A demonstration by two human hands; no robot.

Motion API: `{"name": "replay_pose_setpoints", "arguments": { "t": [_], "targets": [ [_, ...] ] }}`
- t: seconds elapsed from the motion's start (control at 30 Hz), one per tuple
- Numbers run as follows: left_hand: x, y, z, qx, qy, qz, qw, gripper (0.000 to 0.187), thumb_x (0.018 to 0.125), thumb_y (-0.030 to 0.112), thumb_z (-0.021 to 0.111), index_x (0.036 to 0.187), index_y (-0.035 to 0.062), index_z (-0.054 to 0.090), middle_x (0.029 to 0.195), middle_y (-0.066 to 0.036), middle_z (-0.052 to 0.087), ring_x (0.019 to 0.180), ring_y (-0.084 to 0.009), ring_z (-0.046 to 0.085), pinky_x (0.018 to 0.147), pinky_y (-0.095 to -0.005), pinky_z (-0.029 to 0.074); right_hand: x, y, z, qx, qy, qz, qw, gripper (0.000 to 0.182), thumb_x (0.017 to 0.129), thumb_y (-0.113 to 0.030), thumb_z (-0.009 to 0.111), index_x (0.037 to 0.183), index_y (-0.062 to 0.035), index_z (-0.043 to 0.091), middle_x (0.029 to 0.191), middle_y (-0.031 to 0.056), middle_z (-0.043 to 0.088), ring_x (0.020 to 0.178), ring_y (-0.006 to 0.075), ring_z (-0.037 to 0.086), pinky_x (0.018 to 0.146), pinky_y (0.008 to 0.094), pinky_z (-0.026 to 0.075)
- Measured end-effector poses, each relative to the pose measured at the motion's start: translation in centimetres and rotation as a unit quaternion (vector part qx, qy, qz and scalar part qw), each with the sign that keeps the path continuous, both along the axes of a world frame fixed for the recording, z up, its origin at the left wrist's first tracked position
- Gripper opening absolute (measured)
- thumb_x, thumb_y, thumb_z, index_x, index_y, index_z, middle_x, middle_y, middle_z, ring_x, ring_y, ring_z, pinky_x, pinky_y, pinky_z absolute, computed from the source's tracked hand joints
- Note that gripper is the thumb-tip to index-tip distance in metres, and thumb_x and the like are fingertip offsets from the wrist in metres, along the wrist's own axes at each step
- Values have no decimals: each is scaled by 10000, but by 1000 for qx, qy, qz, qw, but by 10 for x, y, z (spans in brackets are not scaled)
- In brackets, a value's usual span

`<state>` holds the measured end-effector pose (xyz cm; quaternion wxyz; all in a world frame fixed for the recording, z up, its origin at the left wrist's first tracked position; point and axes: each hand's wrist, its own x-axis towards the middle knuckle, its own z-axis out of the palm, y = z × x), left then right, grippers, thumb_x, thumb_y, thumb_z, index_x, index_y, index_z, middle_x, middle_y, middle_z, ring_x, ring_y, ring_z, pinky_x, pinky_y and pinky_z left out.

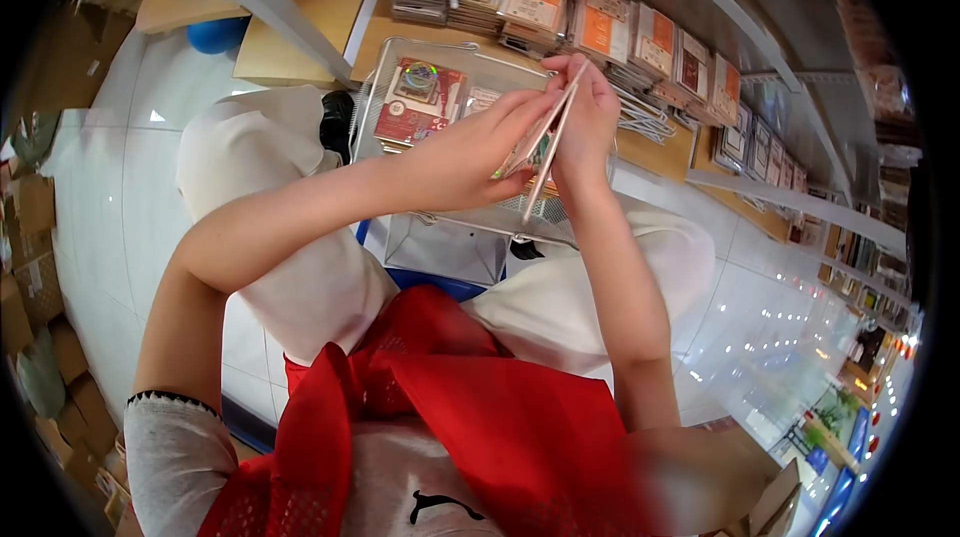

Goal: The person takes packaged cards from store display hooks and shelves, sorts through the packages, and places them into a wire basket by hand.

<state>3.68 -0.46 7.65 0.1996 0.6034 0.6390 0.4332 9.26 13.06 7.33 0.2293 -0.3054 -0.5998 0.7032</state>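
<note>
Two hands working above wire basket [400, 87]; left hand [465, 157] and right hand [588, 112] both pinching thin stack of packaged cards [548, 142], apparently sorting; next, probably careful thumb separation of one card.

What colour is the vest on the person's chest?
Red, with a mesh pattern; the vest shows best in the head view.

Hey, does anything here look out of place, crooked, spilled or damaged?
Nothing stands out. Both hands, left hand and right hand, hold flat packets above a wire basket with more packets in it. The shelf packets lie in overlapping rows.
</note>
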Motion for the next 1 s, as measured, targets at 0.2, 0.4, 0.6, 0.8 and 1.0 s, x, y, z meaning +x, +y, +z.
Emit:
{"name": "replay_pose_setpoints", "arguments": {
  "t": [0.2,0.4,0.6,0.8,1.0],
  "targets": [
    [-22,5,11,-107,-144,107,978,350,818,166,539,1127,11,482,855,-127,596,774,-211,585,699,-309,460,0,13,12,-83,45,-38,995,251,902,-162,381,827,-14,570,652,-3,515,546,60,435,498,205,359],
    [-31,4,33,-105,-419,178,884,307,816,225,604,999,-19,567,839,-50,623,730,-70,571,634,-216,474,9,50,15,-127,101,-86,983,199,875,-155,426,923,7,530,656,-4,482,459,39,371,383,191,276],
    [-3,8,20,-25,-252,-6,968,341,796,189,611,1084,19,542,1054,-103,560,883,-184,566,782,-283,455,1,33,-6,-176,9,-197,964,137,832,-83,409,762,-38,518,640,5,463,504,98,426,439,258,361],
    [5,17,12,-79,-230,31,969,248,792,174,603,968,-1,597,1079,-118,541,932,-206,544,809,-309,432,4,35,-23,-63,1,-110,992,168,865,-147,432,886,-14,532,693,21,516,599,112,494,503,241,397],
    [-35,26,0,-80,-485,210,845,377,849,291,550,1083,-2,510,970,-86,592,790,-120,597,661,-263,500,3,22,-5,-91,106,-78,987,256,917,-227,385,979,-8,503,862,53,565,728,106,546,642,250,450]
  ]
}}
